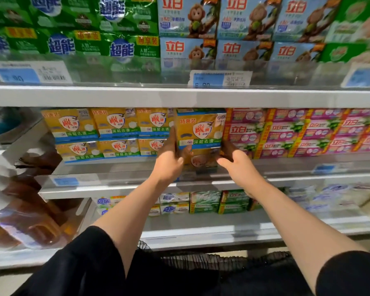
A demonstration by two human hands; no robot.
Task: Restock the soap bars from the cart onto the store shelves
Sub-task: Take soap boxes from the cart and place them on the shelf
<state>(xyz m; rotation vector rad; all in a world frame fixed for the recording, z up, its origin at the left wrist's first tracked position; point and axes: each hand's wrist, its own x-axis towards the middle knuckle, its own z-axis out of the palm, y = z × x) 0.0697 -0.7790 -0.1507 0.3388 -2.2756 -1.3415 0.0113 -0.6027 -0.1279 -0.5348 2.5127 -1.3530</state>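
A yellow soap pack (200,129) with a red shield logo is held up at the middle shelf (107,190), on top of another yellow pack (201,161). My left hand (170,159) grips its left side, fingers reaching behind it. My right hand (233,159) grips its right lower corner. More matching yellow packs (94,133) stand stacked two high to the left on the same shelf. The black mesh rim of the cart (201,258) shows low between my arms.
Pink soap packs (297,133) fill the shelf right of my hands. Green packs (73,28) and blue monkey packs (222,28) line the top shelf. Small soap boxes (205,201) sit on the lower shelf. Brown bottles (19,210) stand at the left.
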